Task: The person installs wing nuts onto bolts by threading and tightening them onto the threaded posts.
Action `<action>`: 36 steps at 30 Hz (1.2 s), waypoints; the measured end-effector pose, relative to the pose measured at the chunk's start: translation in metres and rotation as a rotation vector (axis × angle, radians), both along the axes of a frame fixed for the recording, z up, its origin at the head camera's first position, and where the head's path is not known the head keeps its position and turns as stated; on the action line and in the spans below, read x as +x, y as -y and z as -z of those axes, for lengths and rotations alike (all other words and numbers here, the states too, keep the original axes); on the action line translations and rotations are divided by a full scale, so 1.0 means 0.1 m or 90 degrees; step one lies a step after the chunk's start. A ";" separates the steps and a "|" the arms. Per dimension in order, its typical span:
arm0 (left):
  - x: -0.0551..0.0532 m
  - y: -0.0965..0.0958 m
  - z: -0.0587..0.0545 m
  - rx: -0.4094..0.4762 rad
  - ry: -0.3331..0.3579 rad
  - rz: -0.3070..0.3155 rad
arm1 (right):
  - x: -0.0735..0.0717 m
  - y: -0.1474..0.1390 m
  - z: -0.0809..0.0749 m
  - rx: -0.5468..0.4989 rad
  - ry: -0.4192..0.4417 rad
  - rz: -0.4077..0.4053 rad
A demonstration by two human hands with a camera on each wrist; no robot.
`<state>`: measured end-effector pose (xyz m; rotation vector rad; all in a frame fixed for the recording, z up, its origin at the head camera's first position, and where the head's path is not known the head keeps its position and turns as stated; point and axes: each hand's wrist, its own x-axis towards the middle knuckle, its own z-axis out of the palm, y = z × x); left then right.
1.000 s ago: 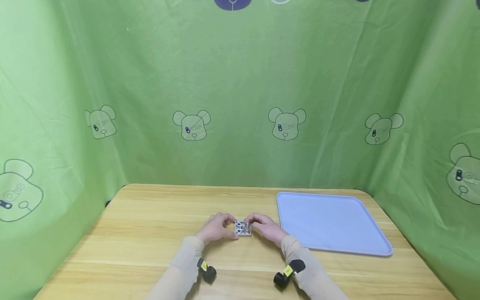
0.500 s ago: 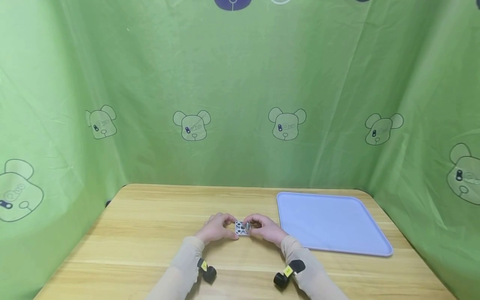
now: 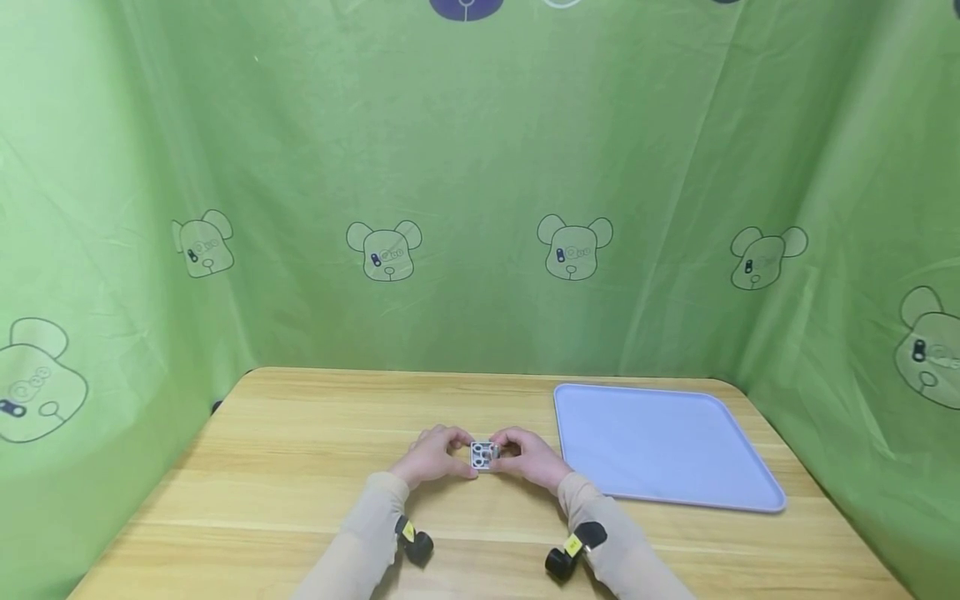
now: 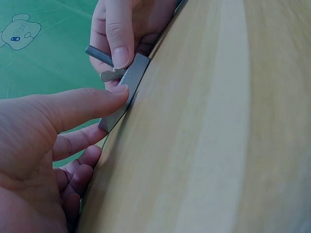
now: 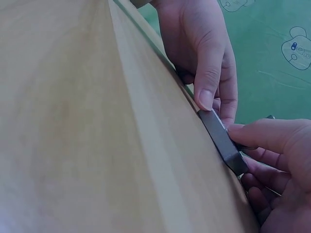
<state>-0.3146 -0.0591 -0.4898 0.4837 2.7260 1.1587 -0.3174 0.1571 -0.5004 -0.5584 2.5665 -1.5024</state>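
Note:
A small grey square block (image 3: 477,456) with round holes in its top lies on the wooden table between both hands. My left hand (image 3: 431,457) pinches its left side, thumb along the near edge and index finger at the far one. From the block's right part rises a threaded bolt (image 4: 98,54), with a wing nut (image 4: 112,75) low on it, close over the block. My right hand (image 3: 531,456) pinches this wing nut between thumb and fingers, which hide most of it in the head view. The right wrist view shows the block's dark side (image 5: 221,138) between the two thumbs.
A shallow lavender tray (image 3: 667,446) lies to the right, its near left corner close by the right forearm. Each wrist carries a black camera (image 3: 417,547) on a strap. A green curtain (image 3: 480,317) with bear-head prints surrounds the table (image 3: 322,417).
The right thumb and fingers have shifted round the bolt and wing nut, and the right wrist has turned slightly. The left hand and the block stay in place.

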 end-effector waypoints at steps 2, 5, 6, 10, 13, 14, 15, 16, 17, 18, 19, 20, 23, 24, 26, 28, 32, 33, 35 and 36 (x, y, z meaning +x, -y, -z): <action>0.00 0.00 0.00 -0.002 -0.001 0.001 | 0.01 0.00 -0.01 0.004 -0.006 0.001; 0.00 0.00 0.00 0.000 -0.002 0.001 | 0.01 0.00 -0.02 0.000 -0.004 -0.011; 0.00 0.00 0.00 0.001 -0.001 0.000 | 0.01 -0.01 -0.02 -0.002 -0.002 -0.019; 0.00 0.00 0.01 0.004 0.003 -0.002 | 0.00 -0.05 -0.03 -0.013 0.028 -0.046; 0.00 0.00 0.01 0.007 0.003 -0.004 | 0.00 -0.07 -0.05 -0.022 0.045 -0.048; 0.00 0.00 0.00 0.008 0.003 -0.004 | 0.00 -0.07 -0.05 -0.024 0.046 -0.047; 0.00 0.00 0.00 0.009 0.003 -0.004 | 0.00 -0.07 -0.05 -0.029 0.047 -0.046; 0.00 0.00 0.00 0.010 0.003 -0.003 | 0.00 -0.07 -0.05 -0.034 0.048 -0.044; 0.00 0.00 0.00 0.011 0.002 -0.003 | -0.01 -0.07 -0.05 -0.037 0.046 -0.042; 0.00 0.00 0.00 0.011 0.001 -0.002 | -0.01 -0.06 -0.05 -0.041 0.046 -0.042; 0.00 0.00 0.00 0.011 0.001 -0.002 | -0.01 -0.06 -0.04 -0.042 0.046 -0.041; 0.01 0.00 0.00 0.011 0.001 -0.001 | -0.01 -0.06 -0.04 -0.045 0.044 -0.042; 0.00 0.00 0.00 0.008 0.000 0.000 | -0.01 -0.06 -0.03 -0.040 0.035 -0.045; 0.00 0.00 0.00 0.007 0.000 0.000 | -0.01 -0.07 -0.03 -0.038 0.034 -0.049; 0.00 0.00 0.00 0.006 0.001 -0.001 | 0.00 -0.07 -0.02 -0.036 0.028 -0.060; 0.00 0.00 0.00 0.004 0.002 -0.001 | 0.00 -0.07 -0.03 -0.036 0.026 -0.069; 0.01 0.00 -0.01 0.005 -0.001 -0.001 | 0.02 -0.07 -0.04 -0.040 0.031 -0.073; 0.01 -0.01 -0.02 0.005 -0.002 -0.002 | 0.02 -0.07 -0.04 -0.041 0.032 -0.072; 0.00 -0.01 -0.01 0.006 -0.002 -0.003 | 0.02 -0.06 -0.04 -0.039 0.035 -0.067; 0.00 -0.01 -0.01 0.006 -0.003 -0.003 | 0.02 -0.06 -0.04 -0.037 0.035 -0.064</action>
